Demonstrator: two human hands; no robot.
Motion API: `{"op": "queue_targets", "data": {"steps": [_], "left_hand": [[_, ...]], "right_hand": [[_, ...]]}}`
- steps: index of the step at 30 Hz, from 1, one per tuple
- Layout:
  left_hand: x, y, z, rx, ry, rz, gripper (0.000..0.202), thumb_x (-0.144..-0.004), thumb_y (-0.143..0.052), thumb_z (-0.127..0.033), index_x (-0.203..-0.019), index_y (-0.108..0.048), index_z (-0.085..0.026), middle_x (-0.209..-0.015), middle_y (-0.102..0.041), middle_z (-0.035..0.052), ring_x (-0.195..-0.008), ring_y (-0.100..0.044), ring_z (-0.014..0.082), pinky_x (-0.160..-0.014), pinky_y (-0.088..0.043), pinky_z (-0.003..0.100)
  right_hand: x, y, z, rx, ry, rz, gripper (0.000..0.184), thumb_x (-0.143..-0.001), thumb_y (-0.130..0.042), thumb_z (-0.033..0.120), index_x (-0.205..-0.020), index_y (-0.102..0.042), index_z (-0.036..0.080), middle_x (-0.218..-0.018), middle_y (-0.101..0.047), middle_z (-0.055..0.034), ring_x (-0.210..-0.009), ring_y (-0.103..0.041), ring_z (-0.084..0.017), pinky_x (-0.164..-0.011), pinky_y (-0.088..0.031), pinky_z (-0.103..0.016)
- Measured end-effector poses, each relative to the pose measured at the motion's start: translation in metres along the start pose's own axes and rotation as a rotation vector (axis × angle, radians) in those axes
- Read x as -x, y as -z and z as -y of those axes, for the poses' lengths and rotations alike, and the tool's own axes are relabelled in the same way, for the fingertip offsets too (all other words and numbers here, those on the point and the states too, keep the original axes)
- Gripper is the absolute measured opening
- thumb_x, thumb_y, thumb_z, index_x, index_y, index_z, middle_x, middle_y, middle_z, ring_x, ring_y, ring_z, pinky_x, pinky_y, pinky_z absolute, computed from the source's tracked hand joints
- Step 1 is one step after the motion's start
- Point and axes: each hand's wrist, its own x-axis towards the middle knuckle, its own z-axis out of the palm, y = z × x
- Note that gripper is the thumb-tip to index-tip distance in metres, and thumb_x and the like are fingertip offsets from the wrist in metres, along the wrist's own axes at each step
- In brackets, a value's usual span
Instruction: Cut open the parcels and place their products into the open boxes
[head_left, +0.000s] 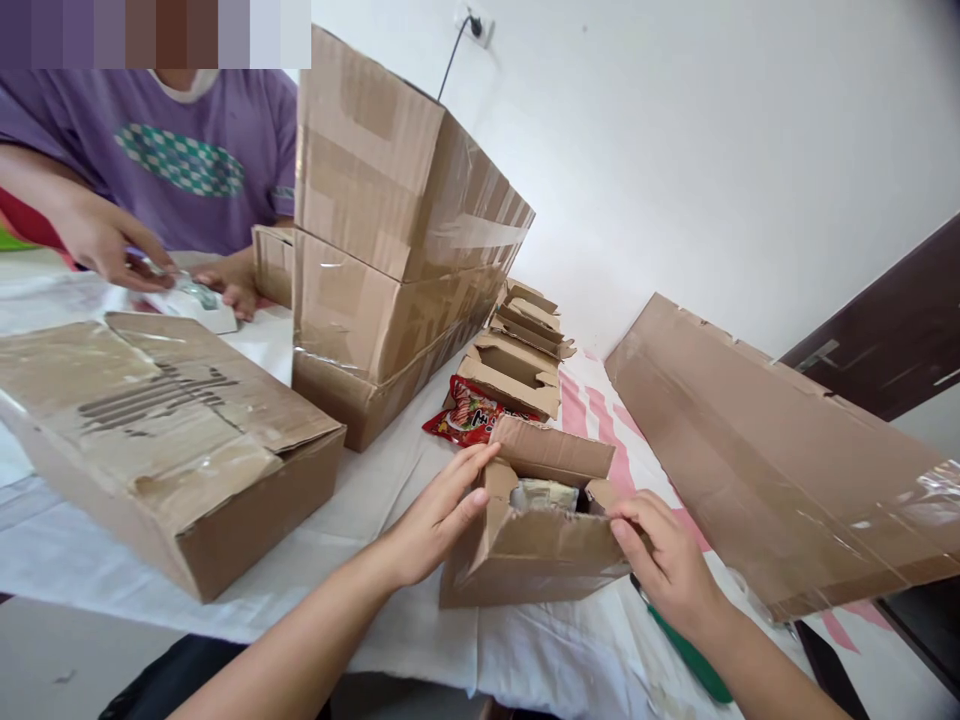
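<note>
In front of me a small cardboard box (532, 570) stands with its top flaps up. A pale wrapped item (547, 494) shows inside; its kind is hard to make out. My left hand (427, 525) is open, fingers stretched out along the box's left side, fingertips touching the raised back flap. At the right end, my right hand (667, 565) pinches the edge of the side flap between thumb and fingers. Just behind the box lies a red printed food packet (472, 412). A green-handled tool (694, 655) rests beneath my right forearm, partly hidden.
Large taped cartons (360, 210) are stacked left of centre. A closed carton (172, 430) lies at left, and a long cardboard piece (780, 470) leans at right. Several small open boxes (510, 375) line up behind. Across the table, a person's hands (112, 240) handle a small white box.
</note>
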Motion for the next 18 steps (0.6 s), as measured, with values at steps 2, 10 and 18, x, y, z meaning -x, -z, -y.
{"op": "queue_targets", "data": {"steps": [2, 10, 18], "left_hand": [[0.001, -0.002, 0.000, -0.016, 0.017, -0.011, 0.062, -0.098, -0.032, -0.056, -0.150, -0.034, -0.023, -0.154, -0.037, 0.0114, -0.145, -0.030, 0.0301, -0.120, -0.022, 0.052], [0.008, -0.003, -0.007, -0.036, 0.015, 0.139, 0.119, -0.065, -0.063, -0.079, -0.156, -0.009, -0.025, -0.165, -0.005, 0.0148, -0.150, -0.006, 0.0390, -0.119, -0.014, 0.060], [0.008, -0.002, -0.014, -0.108, 0.080, 0.232, 0.133, -0.059, -0.087, -0.043, -0.156, 0.003, -0.023, -0.164, 0.012, 0.0168, -0.150, 0.006, 0.0361, -0.120, -0.009, 0.058]], "right_hand": [[0.009, 0.005, 0.012, 0.046, 0.066, 0.079, 0.026, -0.100, -0.040, 0.029, -0.078, -0.052, 0.022, -0.071, -0.055, -0.0006, -0.069, -0.052, -0.017, -0.063, -0.042, -0.031], [0.019, -0.005, 0.024, 0.124, 0.026, 0.368, 0.018, -0.095, -0.051, 0.028, -0.077, -0.051, 0.022, -0.078, -0.058, -0.0018, -0.075, -0.055, -0.019, -0.067, -0.045, -0.033], [-0.024, -0.026, -0.009, 0.008, -0.171, 0.296, 0.034, -0.085, -0.059, 0.023, -0.119, -0.055, 0.021, -0.125, -0.059, -0.0112, -0.120, -0.053, -0.026, -0.103, -0.043, -0.047]]}}
